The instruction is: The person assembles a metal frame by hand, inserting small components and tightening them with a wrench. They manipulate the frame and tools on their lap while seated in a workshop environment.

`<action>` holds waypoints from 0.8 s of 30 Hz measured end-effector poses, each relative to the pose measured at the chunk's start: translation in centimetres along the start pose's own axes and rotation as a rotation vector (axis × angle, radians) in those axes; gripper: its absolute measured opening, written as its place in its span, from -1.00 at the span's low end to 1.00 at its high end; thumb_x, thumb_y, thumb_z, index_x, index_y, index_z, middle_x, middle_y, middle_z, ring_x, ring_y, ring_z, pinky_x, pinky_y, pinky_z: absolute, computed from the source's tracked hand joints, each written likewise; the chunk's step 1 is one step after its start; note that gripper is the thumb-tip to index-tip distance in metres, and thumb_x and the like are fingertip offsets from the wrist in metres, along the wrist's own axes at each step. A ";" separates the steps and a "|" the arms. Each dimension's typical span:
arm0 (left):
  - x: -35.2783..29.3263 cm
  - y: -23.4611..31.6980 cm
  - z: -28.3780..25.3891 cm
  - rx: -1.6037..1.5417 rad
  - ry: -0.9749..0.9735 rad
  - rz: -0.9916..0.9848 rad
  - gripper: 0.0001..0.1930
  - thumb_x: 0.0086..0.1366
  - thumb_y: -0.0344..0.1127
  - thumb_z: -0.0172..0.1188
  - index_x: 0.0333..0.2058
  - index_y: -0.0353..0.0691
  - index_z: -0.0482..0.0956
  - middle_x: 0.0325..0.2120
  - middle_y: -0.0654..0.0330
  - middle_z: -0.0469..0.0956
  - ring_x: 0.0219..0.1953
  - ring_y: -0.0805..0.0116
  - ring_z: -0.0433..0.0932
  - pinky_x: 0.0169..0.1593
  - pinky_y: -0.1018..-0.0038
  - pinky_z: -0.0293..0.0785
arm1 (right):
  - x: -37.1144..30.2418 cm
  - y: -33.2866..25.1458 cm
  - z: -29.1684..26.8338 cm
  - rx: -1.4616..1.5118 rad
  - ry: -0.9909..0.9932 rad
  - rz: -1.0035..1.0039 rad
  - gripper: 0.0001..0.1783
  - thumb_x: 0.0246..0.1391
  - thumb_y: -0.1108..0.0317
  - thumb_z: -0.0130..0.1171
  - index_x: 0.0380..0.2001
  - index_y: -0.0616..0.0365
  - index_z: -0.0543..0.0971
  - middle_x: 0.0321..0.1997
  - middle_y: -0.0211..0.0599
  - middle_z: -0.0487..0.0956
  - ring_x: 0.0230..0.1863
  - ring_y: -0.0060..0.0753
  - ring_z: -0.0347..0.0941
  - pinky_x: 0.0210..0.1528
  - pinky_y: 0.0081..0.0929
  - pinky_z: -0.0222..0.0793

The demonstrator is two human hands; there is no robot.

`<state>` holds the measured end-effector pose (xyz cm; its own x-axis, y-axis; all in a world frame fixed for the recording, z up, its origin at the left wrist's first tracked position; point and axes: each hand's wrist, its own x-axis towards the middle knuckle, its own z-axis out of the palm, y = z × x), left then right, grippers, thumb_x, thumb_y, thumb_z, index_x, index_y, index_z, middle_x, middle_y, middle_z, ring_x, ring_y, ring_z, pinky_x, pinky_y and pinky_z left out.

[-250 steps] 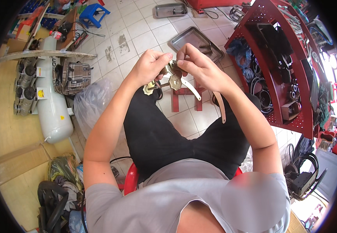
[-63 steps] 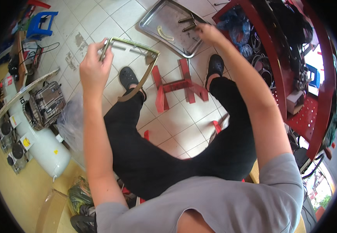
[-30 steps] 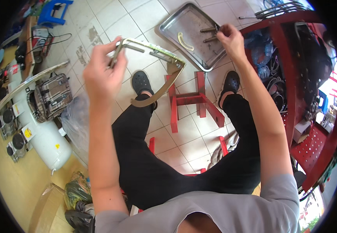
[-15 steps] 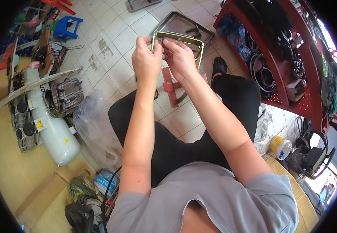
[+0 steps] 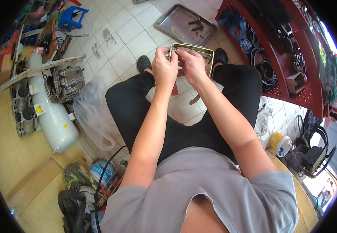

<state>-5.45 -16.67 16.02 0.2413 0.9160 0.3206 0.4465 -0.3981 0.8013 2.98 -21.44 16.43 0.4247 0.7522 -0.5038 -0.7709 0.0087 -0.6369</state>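
Between my knees I hold a thin U-shaped metal frame with a brassy edge. My left hand is closed round its left corner, with thumb and fingers pinched together. Beside it, my right hand reaches inside the frame, its fingertips bunched against the same left end. Whatever small part may be between those fingertips is hidden. Below the frame, a dark curved strip shows beside my right forearm. A red metal stand on the floor is mostly covered by my hands.
Past my hands lies a metal tray with several dark pieces and a pale curved one. A red shelf rack with belts and parts stands right. At left are a white cylinder tank, a plastic bag and a blue stool.
Both hands and the frame have moved nearer and to the right. The tray's contents, hidden in part before, now show beyond them. My left shoe has come into view.
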 end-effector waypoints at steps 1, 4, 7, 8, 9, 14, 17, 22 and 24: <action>-0.3 -0.1 0.3 -0.022 0.001 -0.005 -0.77 0.19 -0.31 0.23 -0.30 -0.37 0.49 -0.69 0.04 0.53 -0.68 0.28 0.52 -0.52 0.36 0.40 | 0.1 0.0 -0.4 -0.005 0.007 0.004 -0.83 0.09 0.46 0.17 -0.24 0.31 0.57 -0.33 -0.30 0.62 -0.36 -0.54 0.52 -0.34 -0.58 0.42; -1.7 -0.5 0.2 0.019 -0.061 -0.040 -0.76 0.19 -0.32 0.23 -0.29 -0.40 0.48 -0.69 0.04 0.53 -0.70 0.28 0.52 -0.52 0.37 0.41 | -0.2 1.3 -1.5 0.007 0.001 0.012 -0.82 0.11 0.46 0.17 -0.22 0.31 0.56 -0.34 -0.30 0.60 -0.38 -0.51 0.52 -0.35 -0.57 0.43; -1.2 -1.1 0.0 -0.028 -0.024 0.008 -0.77 0.20 -0.33 0.23 -0.29 -0.40 0.49 -0.73 0.11 0.52 -0.74 0.36 0.48 -0.58 0.42 0.37 | -0.3 1.2 -1.0 0.008 -0.011 0.001 -0.83 0.13 0.42 0.18 -0.24 0.28 0.57 -0.34 -0.34 0.60 -0.40 -0.52 0.51 -0.41 -0.57 0.45; -0.9 -0.7 -0.3 -0.027 -0.018 0.014 -0.78 0.21 -0.33 0.23 -0.29 -0.39 0.49 -0.73 0.12 0.51 -0.74 0.37 0.47 -0.59 0.43 0.36 | -0.4 1.0 -0.5 0.021 -0.026 -0.006 -0.83 0.13 0.42 0.18 -0.24 0.27 0.57 -0.33 -0.34 0.60 -0.39 -0.53 0.51 -0.43 -0.57 0.45; -0.7 -0.2 -0.6 -0.026 -0.013 0.021 -0.78 0.21 -0.33 0.23 -0.29 -0.39 0.49 -0.74 0.14 0.51 -0.75 0.39 0.47 -0.60 0.44 0.35 | -0.5 0.8 -0.1 0.034 -0.041 -0.013 -0.83 0.14 0.41 0.19 -0.24 0.27 0.56 -0.33 -0.34 0.60 -0.39 -0.54 0.51 -0.45 -0.57 0.46; 0.7 1.8 -2.4 0.051 0.006 0.076 -0.79 0.22 -0.30 0.24 -0.29 -0.33 0.51 -0.77 0.14 0.47 -0.76 0.44 0.41 -0.62 0.45 0.30 | -2.2 -1.2 2.3 0.108 -0.067 0.035 -0.84 0.16 0.36 0.19 -0.22 0.18 0.57 -0.33 -0.38 0.59 -0.37 -0.57 0.50 -0.54 -0.62 0.44; 1.0 2.7 -2.8 0.096 -0.059 0.123 -0.78 0.21 -0.30 0.24 -0.28 -0.33 0.50 -0.64 0.09 0.56 -0.70 0.38 0.47 -0.57 0.44 0.36 | -2.7 -1.7 2.7 0.163 -0.024 0.050 -0.84 0.17 0.33 0.19 -0.24 0.17 0.57 -0.34 -0.39 0.58 -0.38 -0.59 0.49 -0.59 -0.63 0.39; 1.6 3.9 -2.7 0.097 -0.149 0.311 -0.79 0.19 -0.34 0.26 -0.28 -0.33 0.49 -0.28 0.06 0.63 -0.54 0.28 0.57 -0.43 0.42 0.50 | -1.9 -1.7 0.9 0.177 -0.072 -0.033 -0.86 0.19 0.30 0.17 -0.27 0.13 0.57 -0.34 -0.45 0.58 -0.38 -0.63 0.44 -0.39 -0.56 0.31; 1.9 4.4 -3.0 0.084 -0.179 0.373 -0.78 0.18 -0.36 0.27 -0.27 -0.33 0.48 -0.18 0.04 0.62 -0.50 0.27 0.59 -0.39 0.44 0.53 | -1.9 -2.0 0.3 0.174 -0.109 -0.049 -0.86 0.18 0.31 0.18 -0.27 0.13 0.58 -0.33 -0.47 0.58 -0.36 -0.64 0.43 -0.31 -0.56 0.28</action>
<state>-5.60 -16.57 21.64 0.5425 0.6877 0.4824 0.3668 -0.7105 0.6005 3.61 -22.68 18.86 0.4172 0.8147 -0.4027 -0.8251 0.1538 -0.5436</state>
